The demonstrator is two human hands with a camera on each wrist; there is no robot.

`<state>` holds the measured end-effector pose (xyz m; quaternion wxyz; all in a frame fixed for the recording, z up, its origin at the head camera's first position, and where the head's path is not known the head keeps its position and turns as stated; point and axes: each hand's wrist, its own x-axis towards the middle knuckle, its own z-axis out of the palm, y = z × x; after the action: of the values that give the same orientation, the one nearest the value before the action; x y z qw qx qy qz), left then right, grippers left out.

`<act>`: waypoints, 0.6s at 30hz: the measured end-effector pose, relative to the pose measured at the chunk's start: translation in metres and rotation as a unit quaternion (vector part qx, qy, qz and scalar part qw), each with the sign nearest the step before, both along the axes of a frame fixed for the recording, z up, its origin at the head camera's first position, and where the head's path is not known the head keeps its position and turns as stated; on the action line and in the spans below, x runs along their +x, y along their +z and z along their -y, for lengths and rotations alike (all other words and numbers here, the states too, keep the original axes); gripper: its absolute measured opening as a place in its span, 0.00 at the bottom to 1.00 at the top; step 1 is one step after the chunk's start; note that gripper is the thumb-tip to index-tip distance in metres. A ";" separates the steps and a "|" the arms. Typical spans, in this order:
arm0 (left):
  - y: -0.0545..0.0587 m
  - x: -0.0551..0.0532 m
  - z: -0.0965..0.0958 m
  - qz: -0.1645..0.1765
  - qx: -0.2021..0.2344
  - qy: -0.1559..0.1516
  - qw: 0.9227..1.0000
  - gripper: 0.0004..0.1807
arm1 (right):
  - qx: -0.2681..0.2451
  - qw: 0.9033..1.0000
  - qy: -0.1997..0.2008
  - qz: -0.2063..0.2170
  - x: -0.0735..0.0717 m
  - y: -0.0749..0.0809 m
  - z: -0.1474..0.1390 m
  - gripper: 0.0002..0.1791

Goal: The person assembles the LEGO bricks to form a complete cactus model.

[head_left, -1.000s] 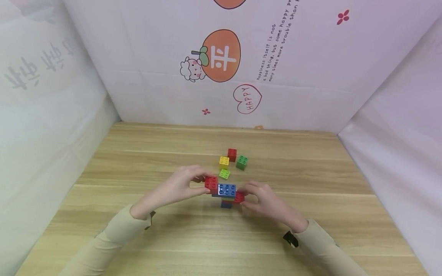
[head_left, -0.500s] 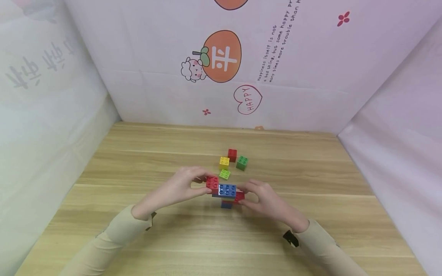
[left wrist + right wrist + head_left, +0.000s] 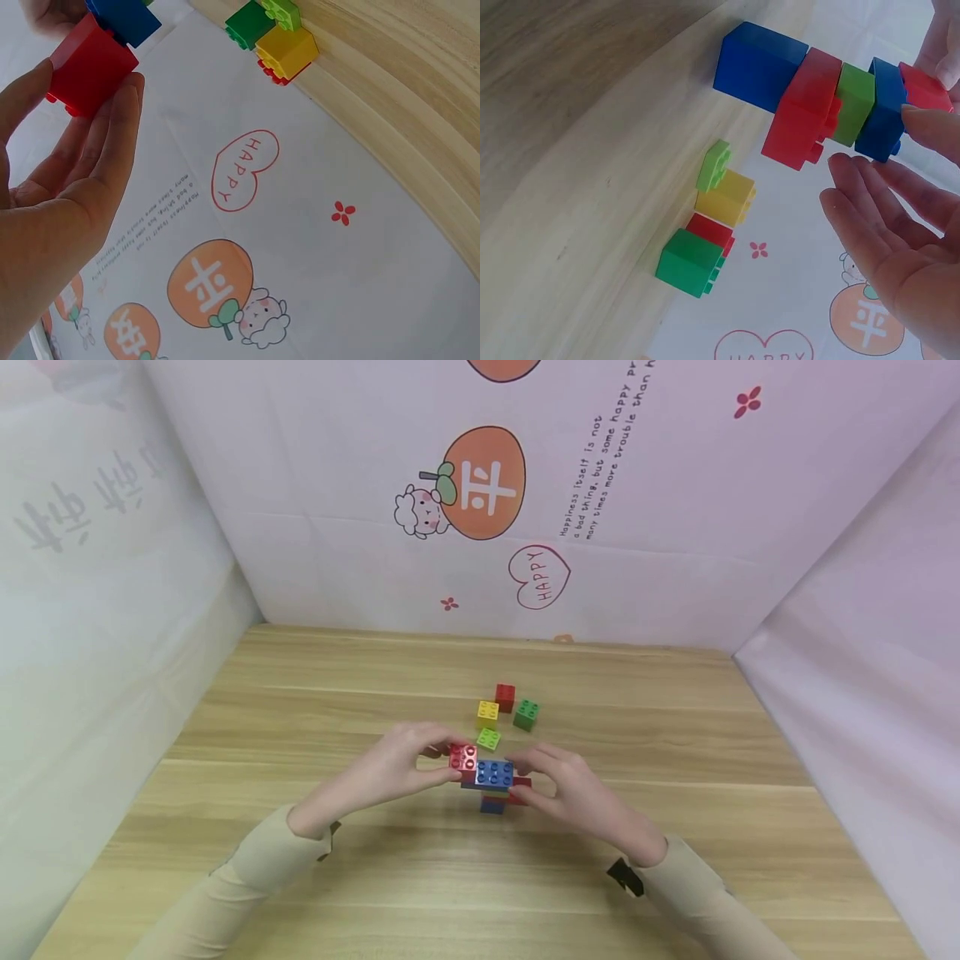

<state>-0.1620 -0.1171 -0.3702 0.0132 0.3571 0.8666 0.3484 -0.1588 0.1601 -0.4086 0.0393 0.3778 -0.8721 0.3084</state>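
A tower of toy building bricks stands mid-table. From the bottom it has a blue brick (image 3: 759, 66), a wider red brick (image 3: 804, 109), a light green brick (image 3: 855, 103) and a long blue brick (image 3: 495, 774). My left hand (image 3: 397, 764) pinches a square red brick (image 3: 462, 760) between thumb and fingers, at the long blue brick's left end; its underside shows in the left wrist view. With thumb and fingers on either side, my right hand (image 3: 570, 787) holds the right end of the long blue brick, above the wider red one.
Behind the tower lie a light green flat brick (image 3: 488, 739), a yellow brick (image 3: 487, 713), a dark red brick (image 3: 505, 697) and a green brick (image 3: 527, 714). A printed white cloth (image 3: 337, 568) hangs at the back of the wooden table (image 3: 360, 885).
My right hand has shifted up and slightly left, from the wider red brick to the long blue brick. The left hand's red brick has edged right and tilted a little.
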 end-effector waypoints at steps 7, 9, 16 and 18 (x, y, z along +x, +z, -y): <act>-0.002 0.000 -0.001 0.017 0.003 0.004 1.000 0.19 | -0.007 1.000 0.006 -0.005 -0.001 -0.003 0.002 0.16; -0.003 0.000 -0.001 0.024 0.005 0.006 1.000 0.19 | -0.006 1.000 0.002 -0.001 -0.001 -0.003 0.003 0.16; -0.004 0.000 0.001 0.028 0.011 0.011 0.999 0.20 | -0.012 1.000 -0.008 0.023 -0.001 -0.002 0.005 0.15; -0.004 -0.001 0.001 0.026 0.014 0.007 1.000 0.20 | -0.015 0.999 -0.010 0.028 -0.001 -0.002 0.005 0.15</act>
<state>-0.1625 -0.1185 -0.3745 0.0289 0.3422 0.8633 0.3699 -0.1600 0.1553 -0.4107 0.0234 0.3599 -0.8718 0.3314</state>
